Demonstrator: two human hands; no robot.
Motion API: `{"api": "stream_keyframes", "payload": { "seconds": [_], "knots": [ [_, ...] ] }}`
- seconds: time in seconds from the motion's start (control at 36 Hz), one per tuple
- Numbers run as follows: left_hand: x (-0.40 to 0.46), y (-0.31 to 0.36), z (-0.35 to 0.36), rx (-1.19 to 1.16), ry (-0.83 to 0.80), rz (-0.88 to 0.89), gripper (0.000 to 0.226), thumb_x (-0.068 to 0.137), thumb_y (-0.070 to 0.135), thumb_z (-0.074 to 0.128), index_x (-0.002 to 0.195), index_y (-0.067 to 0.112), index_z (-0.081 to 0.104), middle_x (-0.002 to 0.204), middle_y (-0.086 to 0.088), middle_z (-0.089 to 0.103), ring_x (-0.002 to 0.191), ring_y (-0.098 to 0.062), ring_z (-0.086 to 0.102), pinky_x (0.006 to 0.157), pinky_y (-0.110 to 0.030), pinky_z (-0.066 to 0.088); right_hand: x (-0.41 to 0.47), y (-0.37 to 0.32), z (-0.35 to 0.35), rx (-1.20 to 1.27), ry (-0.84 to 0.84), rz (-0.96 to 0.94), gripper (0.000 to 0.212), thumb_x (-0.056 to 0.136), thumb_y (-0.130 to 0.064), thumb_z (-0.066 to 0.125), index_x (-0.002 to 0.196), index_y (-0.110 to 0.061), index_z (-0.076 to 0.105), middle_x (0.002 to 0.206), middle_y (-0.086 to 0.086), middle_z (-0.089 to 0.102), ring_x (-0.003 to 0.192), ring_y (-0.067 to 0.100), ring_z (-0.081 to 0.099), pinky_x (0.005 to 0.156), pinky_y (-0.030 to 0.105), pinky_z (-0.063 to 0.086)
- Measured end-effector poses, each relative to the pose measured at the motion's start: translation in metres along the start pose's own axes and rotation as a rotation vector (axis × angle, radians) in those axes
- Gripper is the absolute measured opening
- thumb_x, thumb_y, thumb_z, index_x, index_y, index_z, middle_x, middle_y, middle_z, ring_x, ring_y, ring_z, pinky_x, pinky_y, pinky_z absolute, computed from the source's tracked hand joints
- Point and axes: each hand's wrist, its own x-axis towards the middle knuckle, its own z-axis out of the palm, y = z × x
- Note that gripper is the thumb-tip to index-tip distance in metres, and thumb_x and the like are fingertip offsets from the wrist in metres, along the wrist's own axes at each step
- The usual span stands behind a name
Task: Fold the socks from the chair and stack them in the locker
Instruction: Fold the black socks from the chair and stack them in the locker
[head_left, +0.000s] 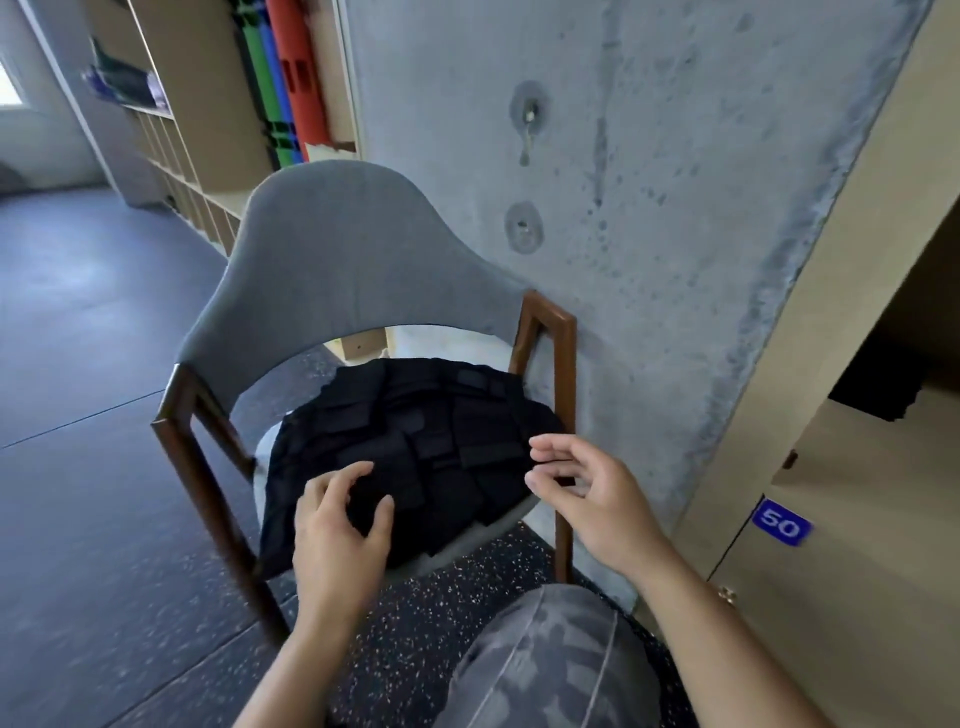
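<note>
We read one number, white "50" on a small blue plate (782, 522), the plate fixed to the tan locker front (852, 519) at right, no other text we can make out

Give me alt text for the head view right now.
Two bare hands reach over a pile of black socks on a grey chair: the left hand curls onto a sock at the pile's front, the right hand hovers open. An open locker stands at right.

Left grip (340, 525) reaches forward, fingers curled (loosely) — right grip (587, 488) hovers, fingers apart.
</note>
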Motion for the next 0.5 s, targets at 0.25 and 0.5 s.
{"api": "stream_keyframes", "payload": {
  "seconds": [0.25,0.5],
  "knots": [
    [0.006,-0.017,-0.001,0.123,-0.111,-0.129,0.051,0.092,0.038,0.072,0.141,0.034,0.056,0.133,-0.007,0.054,0.128,-0.026,0.045,0.107,-0.045,0.043,0.004,0.003,0.008,0.006,-0.014,0.000,0.030,0.091,-0.024,0.077,0.118,-0.034,0.068,0.114,-0.015,0.071,0.105,0.004,0.069,0.089,0.030,0.059],
    [0.008,-0.004,-0.001,0.007,-0.123,-0.144,0.049,0.092,0.020,0.075,0.134,0.038,0.059,0.124,0.001,0.053,0.113,-0.015,0.054,0.096,-0.033,0.045,0.001,0.003,0.000,0.000,0.001,0.012,0.030,0.092,-0.021,0.076,0.118,-0.033,0.068,0.113,-0.012,0.071,0.104,0.003,0.069,0.086,0.024,0.056]
  ]
}}
